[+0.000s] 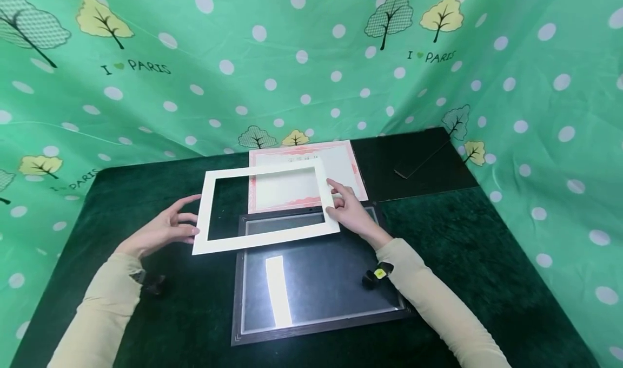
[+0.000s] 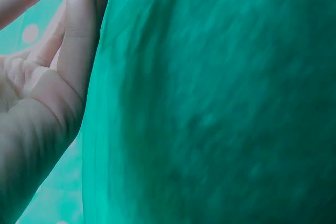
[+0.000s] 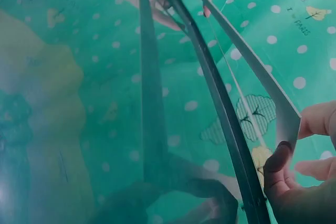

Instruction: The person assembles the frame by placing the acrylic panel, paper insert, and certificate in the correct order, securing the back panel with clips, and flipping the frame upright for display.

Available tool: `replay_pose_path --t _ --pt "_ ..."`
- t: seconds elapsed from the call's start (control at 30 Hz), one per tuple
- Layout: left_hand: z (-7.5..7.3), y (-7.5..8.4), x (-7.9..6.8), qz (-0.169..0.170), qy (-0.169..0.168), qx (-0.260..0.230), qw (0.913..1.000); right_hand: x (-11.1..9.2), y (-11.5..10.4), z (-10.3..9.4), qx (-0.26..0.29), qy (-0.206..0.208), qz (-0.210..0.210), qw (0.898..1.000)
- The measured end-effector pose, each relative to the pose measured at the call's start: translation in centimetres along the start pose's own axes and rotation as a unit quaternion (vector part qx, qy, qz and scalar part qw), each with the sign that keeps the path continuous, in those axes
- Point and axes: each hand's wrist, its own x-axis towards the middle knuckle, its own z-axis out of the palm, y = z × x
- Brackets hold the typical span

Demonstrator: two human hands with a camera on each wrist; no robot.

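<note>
A white rectangular picture mat with a cut-out middle is held in the air between both hands, slightly tilted. My left hand pinches its left side between thumb and fingers. The right hand grips the opposite side near the corner; in the right wrist view its thumb and fingers close on the mat. Under the mat's near part lies a dark picture frame with a clear, shiny pane. In the left wrist view, the left hand's palm shows, and its fingertips are cut off.
Behind the frame lies a white certificate sheet with a pink border, partly covered by the mat. A black board with a small stand strip is at the back right. Dark green cloth covers the table; a polka-dot curtain hangs around it.
</note>
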Motion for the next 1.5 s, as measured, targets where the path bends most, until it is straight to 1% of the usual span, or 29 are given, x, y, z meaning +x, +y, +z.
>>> replay_pose_path --t 0.07,0.2,0.33,0.4,0.47,0.5,0.6,0.7,0.73,0.83,0.97,1.1,1.33,1.5 --pt "0.6 0.1 0.1 0.01 -0.005 -0.003 0.9999 -0.6 0.1 -0.5 -0.011 0.004 0.0 1.0" --pt "1.9 0.5 0.2 0.033 -0.018 -0.01 0.9993 -1.6 0.2 -1.5 -0.015 0.006 0.001 1.0" --pt "3.2 0.9 0.6 0.047 -0.034 -0.012 0.9982 -2.3 0.2 -2.3 -0.064 0.027 -0.013 0.997" --pt "3.9 1.2 0.9 0.046 -0.034 -0.006 0.9983 -2.6 0.3 -2.6 -0.089 0.043 -0.023 0.995" --pt "4.6 1.3 1.1 0.048 -0.032 0.006 0.9983 -2.9 0.3 -3.0 -0.095 0.055 -0.027 0.994" --pt "4.9 1.4 1.1 0.048 -0.03 0.01 0.9984 -3.3 -0.1 -3.1 -0.096 0.057 -0.025 0.993" --pt "5.7 1.6 1.0 0.052 -0.025 0.023 0.9981 -3.8 0.1 -3.9 -0.104 0.059 -0.026 0.992" --pt "6.5 1.9 0.8 0.058 -0.026 0.029 0.9975 -4.2 0.3 -4.8 -0.14 0.061 -0.031 0.988" --pt "6.7 2.0 0.8 0.061 -0.03 0.031 0.9972 -4.2 0.8 -5.1 -0.151 0.062 -0.037 0.986" --pt "7.3 2.3 0.7 0.067 -0.043 0.036 0.9962 -4.6 0.7 -5.9 -0.194 0.055 -0.048 0.978" --pt "8.0 2.5 0.3 0.068 -0.057 0.04 0.9953 -5.3 0.7 -6.7 -0.24 0.035 -0.06 0.968" --pt "8.4 2.6 -0.1 0.064 -0.065 0.04 0.995 -5.8 0.6 -7.5 -0.264 0.007 -0.064 0.962" --pt "9.1 2.4 -0.9 0.068 -0.091 0.029 0.9931 -6.5 0.3 -8.9 -0.296 -0.044 -0.052 0.953" --pt "9.8 2.5 -1.7 0.072 -0.096 0.03 0.9923 -6.9 -0.3 -9.6 -0.326 -0.056 -0.046 0.943"
